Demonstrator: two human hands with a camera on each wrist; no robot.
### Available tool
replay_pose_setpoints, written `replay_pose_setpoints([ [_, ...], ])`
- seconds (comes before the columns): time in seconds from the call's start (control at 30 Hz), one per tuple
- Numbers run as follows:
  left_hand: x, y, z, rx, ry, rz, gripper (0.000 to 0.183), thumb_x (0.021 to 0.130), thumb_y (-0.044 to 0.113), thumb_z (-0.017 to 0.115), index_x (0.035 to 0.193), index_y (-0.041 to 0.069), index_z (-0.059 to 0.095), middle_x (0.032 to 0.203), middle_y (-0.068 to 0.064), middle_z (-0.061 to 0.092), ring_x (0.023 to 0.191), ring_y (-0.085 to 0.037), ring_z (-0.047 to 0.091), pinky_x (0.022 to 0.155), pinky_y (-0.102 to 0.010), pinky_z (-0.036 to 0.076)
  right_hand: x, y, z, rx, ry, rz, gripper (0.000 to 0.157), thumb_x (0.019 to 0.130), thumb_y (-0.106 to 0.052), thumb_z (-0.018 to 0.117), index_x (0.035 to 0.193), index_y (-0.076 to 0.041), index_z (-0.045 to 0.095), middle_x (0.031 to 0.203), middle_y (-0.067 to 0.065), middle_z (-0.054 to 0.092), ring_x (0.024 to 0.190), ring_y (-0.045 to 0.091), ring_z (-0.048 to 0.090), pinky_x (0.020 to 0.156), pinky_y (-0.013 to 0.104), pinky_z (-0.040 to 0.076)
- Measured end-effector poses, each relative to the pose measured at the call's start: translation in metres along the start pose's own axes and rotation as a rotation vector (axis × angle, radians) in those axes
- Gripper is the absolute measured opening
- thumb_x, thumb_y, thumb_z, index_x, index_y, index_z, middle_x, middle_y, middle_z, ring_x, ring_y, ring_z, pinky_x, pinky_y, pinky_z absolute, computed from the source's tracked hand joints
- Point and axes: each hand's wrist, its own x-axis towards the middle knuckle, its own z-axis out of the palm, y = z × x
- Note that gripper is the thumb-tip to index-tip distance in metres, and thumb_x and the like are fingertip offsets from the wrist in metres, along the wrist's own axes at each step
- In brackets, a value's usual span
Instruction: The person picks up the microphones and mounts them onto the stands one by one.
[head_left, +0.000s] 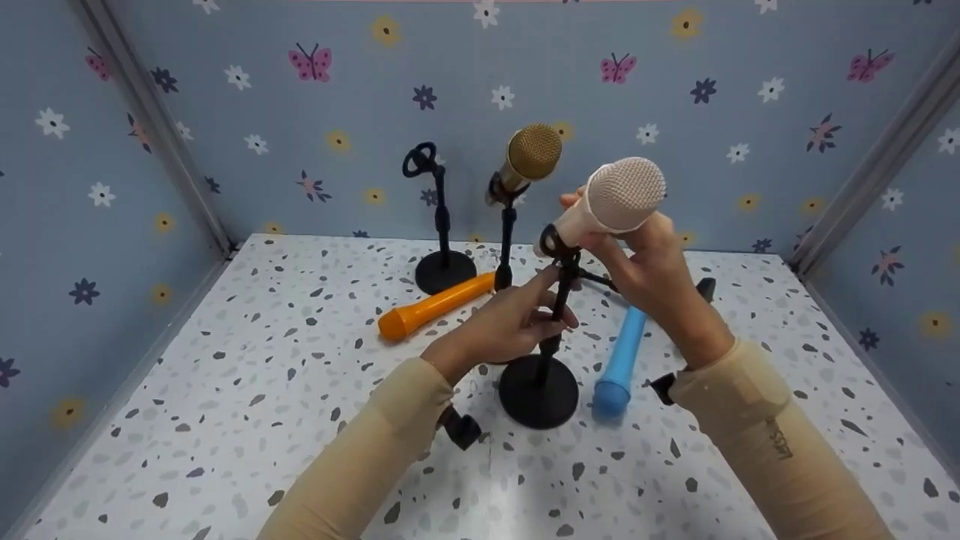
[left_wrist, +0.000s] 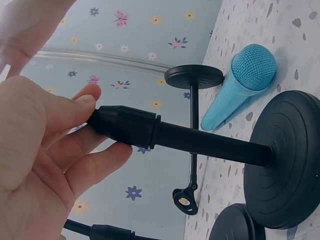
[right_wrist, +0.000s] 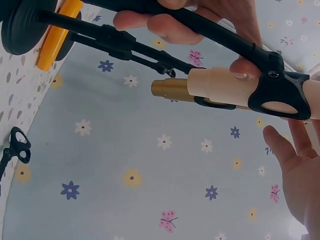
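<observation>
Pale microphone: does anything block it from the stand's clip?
Nothing visible does: the pale microphone already sits in the clip, with the right hand holding it and the left hand gripping the black stand below.

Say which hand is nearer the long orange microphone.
Left. Left hand grips the slim black stand, right of the orange microphone; right hand is farther right, at the white mesh-headed microphone.
</observation>
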Motion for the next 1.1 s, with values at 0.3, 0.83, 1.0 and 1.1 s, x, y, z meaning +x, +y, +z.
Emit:
replay_pose_setpoints([
  [0.3, -0.001, -0.001, 0.001, 0.002, 0.014, -0.017, 0.057, 0.101, -0.001, 0.058, 0.15, 0.013, 0.033, 0.114, -0.006, 0.073, 0.103, -0.013, 0.07, 0.092, -0.028, 0.055, -0.002, 0.006, 0.006, 0.02, 0.016, -0.013, 0.059, 0.101, -0.041, 0.059, 0.124, 0.013, 0.056, 0.116, 0.025, 0.068, 0.114, 0.033, 0.067, 0.098, 0.04, 0.053],
  [0.83, -0.001, -0.001, 0.0, 0.032, 0.015, -0.009, 0.057, 0.101, -0.001, 0.059, 0.149, 0.015, 0.035, 0.113, -0.004, 0.073, 0.104, -0.013, 0.07, 0.093, -0.028, 0.054, -0.006, 0.016, 0.006, 0.026, -0.021, 0.017, 0.052, 0.103, -0.032, 0.061, 0.127, 0.014, 0.054, 0.119, 0.027, 0.067, 0.112, 0.043, 0.065, 0.096, 0.036, 0.054],
  [1.0, 0.0, 0.001, 0.0, 0.04, 0.015, -0.03, 0.053, 0.101, 0.001, 0.059, 0.146, 0.017, 0.037, 0.113, -0.003, 0.073, 0.106, -0.017, 0.069, 0.094, -0.029, 0.054, -0.006, 0.018, 0.007, 0.019, -0.011, 0.016, 0.052, 0.103, -0.033, 0.061, 0.127, 0.012, 0.055, 0.119, 0.025, 0.067, 0.112, 0.042, 0.065, 0.096, 0.037, 0.054],
  [1.1, 0.0, 0.002, -0.001, 0.037, 0.014, -0.028, 0.052, 0.101, 0.001, 0.059, 0.145, 0.017, 0.037, 0.112, -0.003, 0.073, 0.106, -0.017, 0.069, 0.094, -0.029, 0.054, -0.006, 0.019, 0.008, 0.03, -0.008, 0.015, 0.05, 0.103, -0.032, 0.061, 0.127, 0.012, 0.055, 0.118, 0.027, 0.067, 0.112, 0.044, 0.065, 0.096, 0.037, 0.054],
])
